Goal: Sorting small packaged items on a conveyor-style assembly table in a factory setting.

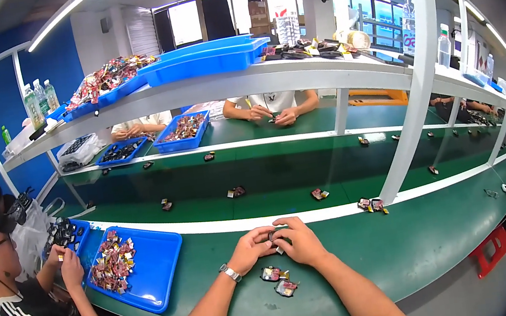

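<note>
My left hand (252, 250), with a metal-banded watch (230, 272) on its wrist, and my right hand (299, 242) meet over the green table (358, 259). The fingers of both are closed around a small black piece (272, 236), mostly hidden by them. A whitish tip (279, 250) shows below the fingers. Just nearer to me on the table lie small black-edged pieces, one with red and silver parts (270, 274) and one paler (286, 288), close together.
A blue tray (167, 260) with a heap of small red-and-yellow pieces (112, 262) stands left, beside a seated co-worker (41, 304). Beyond the white rail, a green belt (270, 185) carries scattered pieces. A white post (407, 84) rises right, supporting a loaded shelf (223, 84).
</note>
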Demonstrator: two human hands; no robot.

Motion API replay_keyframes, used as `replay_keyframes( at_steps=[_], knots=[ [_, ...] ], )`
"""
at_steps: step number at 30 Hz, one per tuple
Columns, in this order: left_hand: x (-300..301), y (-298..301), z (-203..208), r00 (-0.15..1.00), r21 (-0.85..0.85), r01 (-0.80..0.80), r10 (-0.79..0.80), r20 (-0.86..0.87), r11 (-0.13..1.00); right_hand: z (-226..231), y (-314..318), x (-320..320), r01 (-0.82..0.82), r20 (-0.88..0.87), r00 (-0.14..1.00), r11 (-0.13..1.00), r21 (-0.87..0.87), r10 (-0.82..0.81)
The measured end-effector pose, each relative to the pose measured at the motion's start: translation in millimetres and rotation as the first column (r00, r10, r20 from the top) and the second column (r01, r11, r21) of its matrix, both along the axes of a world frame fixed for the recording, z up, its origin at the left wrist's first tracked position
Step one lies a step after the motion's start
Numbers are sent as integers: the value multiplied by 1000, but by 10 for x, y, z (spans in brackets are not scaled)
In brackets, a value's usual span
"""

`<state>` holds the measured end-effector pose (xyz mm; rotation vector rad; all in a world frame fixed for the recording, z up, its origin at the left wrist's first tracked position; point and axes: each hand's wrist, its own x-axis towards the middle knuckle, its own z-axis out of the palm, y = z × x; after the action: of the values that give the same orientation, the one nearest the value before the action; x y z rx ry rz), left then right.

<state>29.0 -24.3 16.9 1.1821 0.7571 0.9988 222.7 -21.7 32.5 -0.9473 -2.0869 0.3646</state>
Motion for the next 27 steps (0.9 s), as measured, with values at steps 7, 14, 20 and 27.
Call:
replay_keyframes(
  at_steps=[7,14,20,27],
  knots=[
    [-12,14,-19,999,9,54,-54,-8,998,25,-38,-5,8,-44,999,1000,-19,-9],
    [-23,54,-81,999,-18,33,-33,-14,999,20,-26,37,-93,-65,994,995,-29,91],
    [-15,21,-55,1000,-19,22,-22,8,1000,-6,-96,-33,-3,-90,996,1000,-28,0],
    [-30,44,-86,1000,-25,23,-22,18,999,-78,-92,-79,39,-136,990,999,-1,-39]
  ],
)
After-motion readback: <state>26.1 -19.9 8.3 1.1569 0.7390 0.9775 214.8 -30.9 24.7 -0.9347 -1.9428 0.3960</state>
